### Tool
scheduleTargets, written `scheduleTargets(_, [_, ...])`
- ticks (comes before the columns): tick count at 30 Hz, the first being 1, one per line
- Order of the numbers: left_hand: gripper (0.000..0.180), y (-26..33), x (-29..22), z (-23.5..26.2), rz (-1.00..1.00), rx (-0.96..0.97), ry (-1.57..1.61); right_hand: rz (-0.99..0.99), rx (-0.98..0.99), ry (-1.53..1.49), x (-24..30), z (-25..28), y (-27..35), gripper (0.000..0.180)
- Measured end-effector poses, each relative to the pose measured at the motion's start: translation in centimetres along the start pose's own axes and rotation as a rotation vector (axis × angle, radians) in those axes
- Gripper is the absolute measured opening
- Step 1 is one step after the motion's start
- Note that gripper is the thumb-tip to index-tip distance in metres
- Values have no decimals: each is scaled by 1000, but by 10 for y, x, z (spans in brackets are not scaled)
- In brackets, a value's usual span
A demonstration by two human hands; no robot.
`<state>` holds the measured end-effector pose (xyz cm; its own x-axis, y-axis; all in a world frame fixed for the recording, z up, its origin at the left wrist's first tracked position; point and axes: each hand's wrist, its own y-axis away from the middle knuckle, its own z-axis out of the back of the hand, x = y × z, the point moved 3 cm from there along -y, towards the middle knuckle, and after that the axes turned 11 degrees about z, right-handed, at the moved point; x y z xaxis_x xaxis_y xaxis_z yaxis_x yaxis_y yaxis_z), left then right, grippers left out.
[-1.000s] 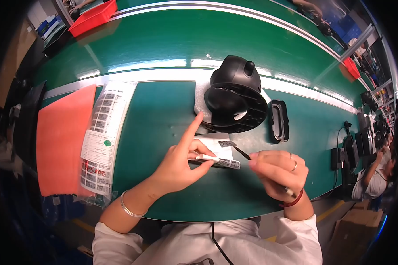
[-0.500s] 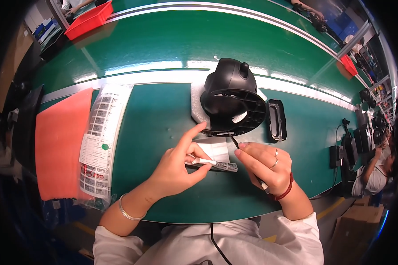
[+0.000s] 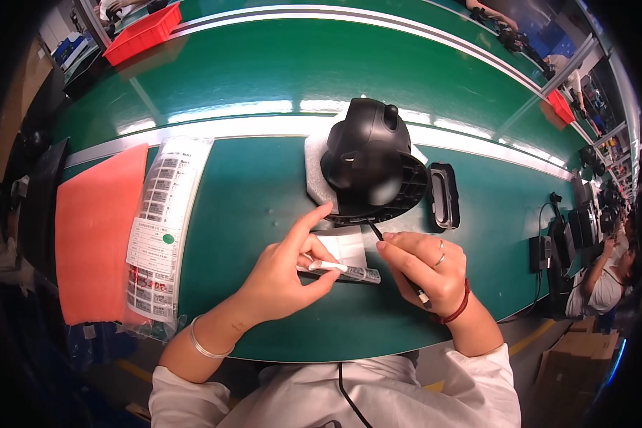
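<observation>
The left hand [image 3: 282, 278] pinches a rolled strip of labels [image 3: 364, 274] between its thumb and bent fingers, while its index finger stands out straight, its tip at the near left edge of a black plastic shell [image 3: 374, 153]; whether it touches cannot be told. The right hand [image 3: 431, 267] has thumb and index finger pressed together on a thin dark tool [image 3: 375, 230], whose tip meets the near rim of the shell. The strip lies just in front of the shell, beside a piece of white paper [image 3: 349, 244] on the green table [image 3: 242, 207]. The shell sits tilted with its hollow side toward the person, partly over a grey foam pad [image 3: 317, 171]. Just right of it is a small black frame [image 3: 444, 196]. Farther left, a clear bag of labels [image 3: 153, 228] lies beside an orange sheet [image 3: 96, 235]. Beyond, at the far left, is a red tray [image 3: 144, 32].
</observation>
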<state>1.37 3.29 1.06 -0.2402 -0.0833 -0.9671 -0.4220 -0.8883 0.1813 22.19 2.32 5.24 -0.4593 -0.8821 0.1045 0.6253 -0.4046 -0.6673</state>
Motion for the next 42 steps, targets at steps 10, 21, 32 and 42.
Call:
scheduleTargets(10, [76,2,-1,-1,-58,-22,-85,-708,-226,-466,-18,4,12,12])
scheduleTargets(21, [77,3,-4,-2,-53,-17,-99,-50,-59,37,10,-8,-1,20])
scheduleTargets(32, [74,7,4,2,-104,-65,-111,-276,-90,-284,0,24,-9,21])
scheduleTargets(42, [90,-7,20,-3,62,34,-56,-496,402,-262,-65,41,-71,37])
